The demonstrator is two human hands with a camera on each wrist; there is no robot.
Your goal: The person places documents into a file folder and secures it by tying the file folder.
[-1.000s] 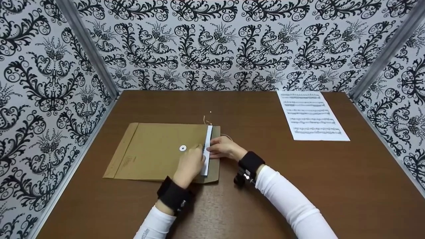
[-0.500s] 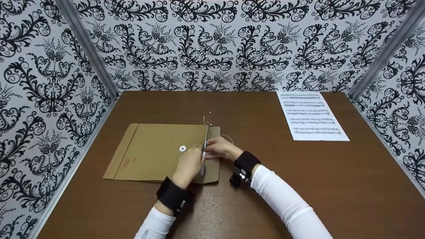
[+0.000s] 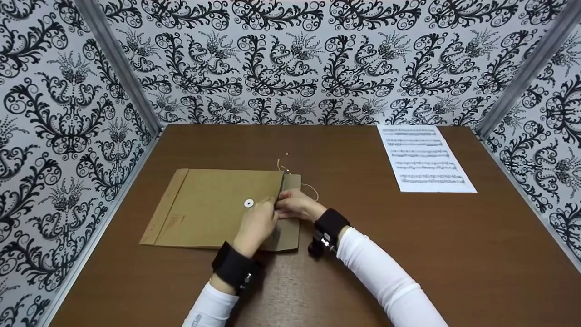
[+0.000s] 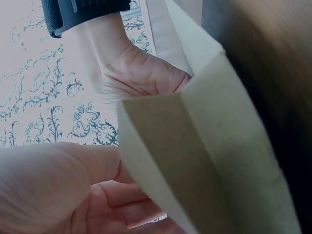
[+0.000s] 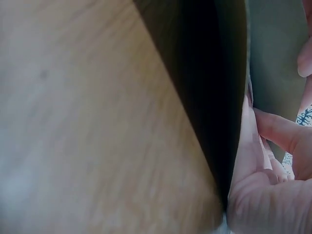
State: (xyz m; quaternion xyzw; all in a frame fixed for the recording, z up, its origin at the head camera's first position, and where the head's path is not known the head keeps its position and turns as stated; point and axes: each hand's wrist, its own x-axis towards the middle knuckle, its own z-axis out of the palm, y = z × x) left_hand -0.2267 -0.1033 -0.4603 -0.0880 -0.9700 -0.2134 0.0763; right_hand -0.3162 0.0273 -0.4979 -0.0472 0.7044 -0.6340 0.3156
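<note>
Damask-papered walls box in a brown table [image 3: 408,254]. Left of centre lies a kraft envelope [image 3: 209,209], mouth toward three o'clock, its flap [image 3: 290,227] open and flat on the wood. On its face sits a white button [image 3: 248,203]; a thin string [image 3: 309,187] trails loose off the flap at about one o'clock. Both hands meet at the mouth. The left hand [image 3: 258,225] pinches the upper lip of the opening, fingers curled on the paper edge. The right hand [image 3: 295,204] has its fingers bent at the slit, pressing inward; no paper shows at the mouth, and whether those fingers grip anything inside I cannot tell. A music sheet [image 3: 424,156] lies well apart at two o'clock.

My judgement: the step in hand is seating contents fully inside the envelope. The next move calls for freeing the fingers, folding the flap over the mouth, and winding the string round the button.
</note>
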